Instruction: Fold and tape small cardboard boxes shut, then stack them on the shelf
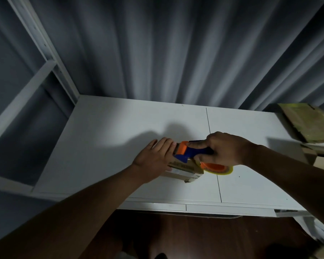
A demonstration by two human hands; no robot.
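A small cardboard box lies on the white table, near its front edge, under both hands. The left hand presses flat on the box's left end, fingers straight. The right hand grips the blue handle of a tape dispenser resting on the box top, forefinger along the handle, its tape roll overhanging the box's right end.

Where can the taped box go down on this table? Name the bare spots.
The table is bare on its left half, from the left hand to the shelf frame, and along the back by the curtain. The front right, past the seam, is bare too. The far right corner is crowded with flat cardboard. The middle holds the box and tape dispenser.
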